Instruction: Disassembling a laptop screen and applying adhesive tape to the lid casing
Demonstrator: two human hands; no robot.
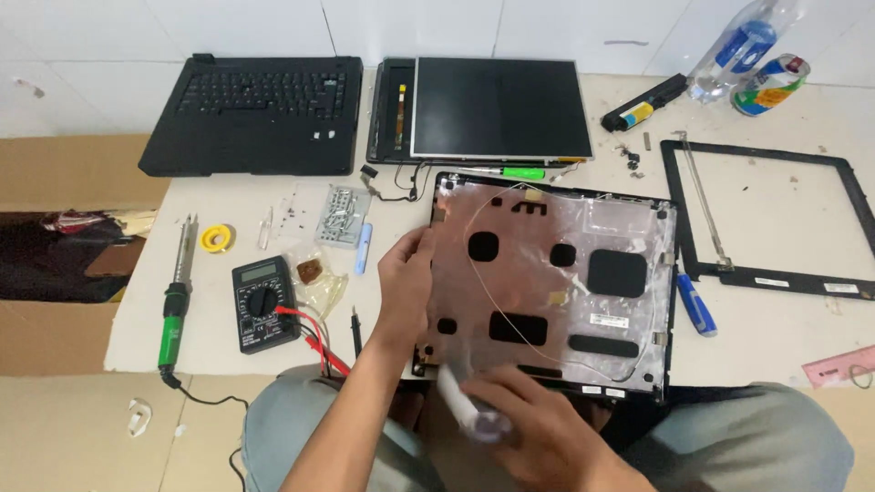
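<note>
Left hand pinches the lid at its 9 o'clock edge; right hand grips a white tool at 6 o'clock, apparently mid-disassembly; next calls for steady prying.

On the counter, the lid lies nearest the person, the screen behind it and the laptop base left of the screen. The bezel lies right of the lid, the multimeter left.

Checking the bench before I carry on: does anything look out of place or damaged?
Small screws and brackets lie loose on the table beside the battery pack, not in the parts tray. An antenna wire straggles loose across the laptop lid cover. No damage shows.
</note>
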